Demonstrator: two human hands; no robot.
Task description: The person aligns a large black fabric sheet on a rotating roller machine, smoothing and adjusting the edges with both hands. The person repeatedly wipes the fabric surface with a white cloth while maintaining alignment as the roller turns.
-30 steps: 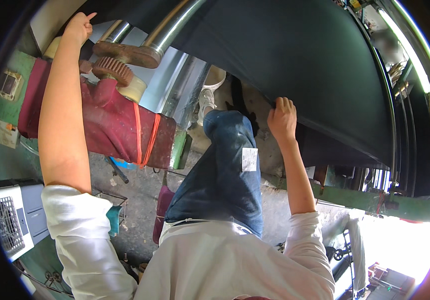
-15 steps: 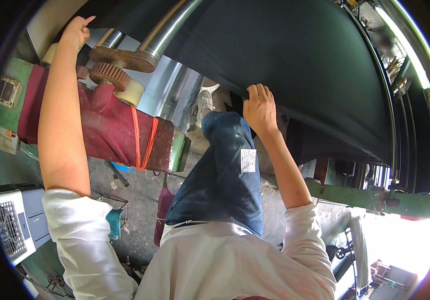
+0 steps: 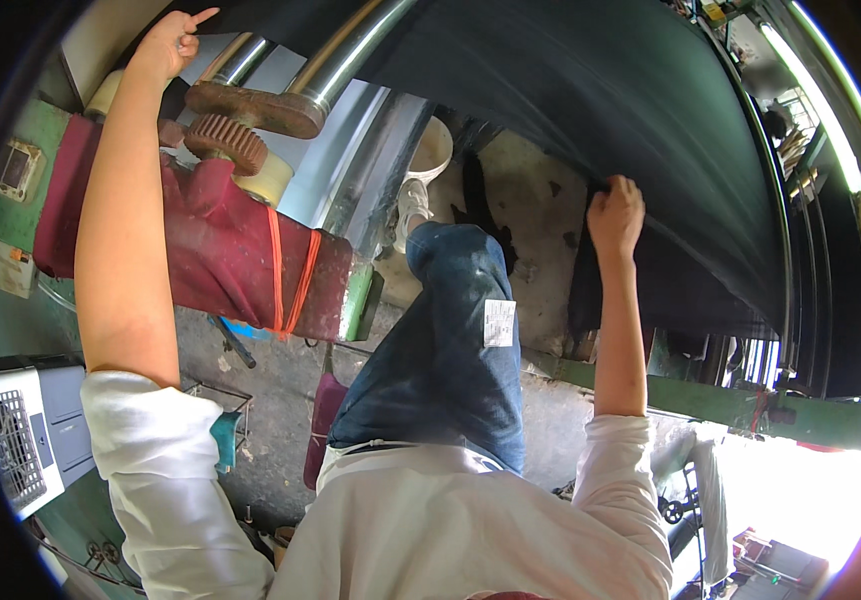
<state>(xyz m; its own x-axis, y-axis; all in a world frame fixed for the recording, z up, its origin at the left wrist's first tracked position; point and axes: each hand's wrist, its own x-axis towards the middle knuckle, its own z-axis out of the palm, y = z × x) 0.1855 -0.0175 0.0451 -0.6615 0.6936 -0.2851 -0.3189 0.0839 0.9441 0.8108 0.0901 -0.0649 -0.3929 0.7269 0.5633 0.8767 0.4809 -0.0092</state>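
A wide sheet of black fabric [image 3: 550, 80] stretches across the upper middle and right, coming off the metal rollers. My right hand [image 3: 615, 215] is closed on the near edge of this fabric, which is pulled into slanting creases. Far off at the upper left, my left hand [image 3: 170, 45] is beside the roller ends, its index finger stretched out and the others partly curled. I see nothing held in it. Close by are a shiny metal roller [image 3: 355, 55], a rusty arm-shaped bracket [image 3: 255, 108] and a brown gear [image 3: 225, 143].
A maroon cloth cover [image 3: 220, 260] tied with orange bands lies over the machine's end. A white bucket [image 3: 430, 150] stands on the floor beyond my shoe. The green machine beam [image 3: 730, 405] crosses at the right. A grey-and-white slatted unit [image 3: 25, 435] is at the left.
My right hand has moved right, drawing the fabric edge with it and uncovering the bucket and floor behind. My left hand has shifted slightly up and right.
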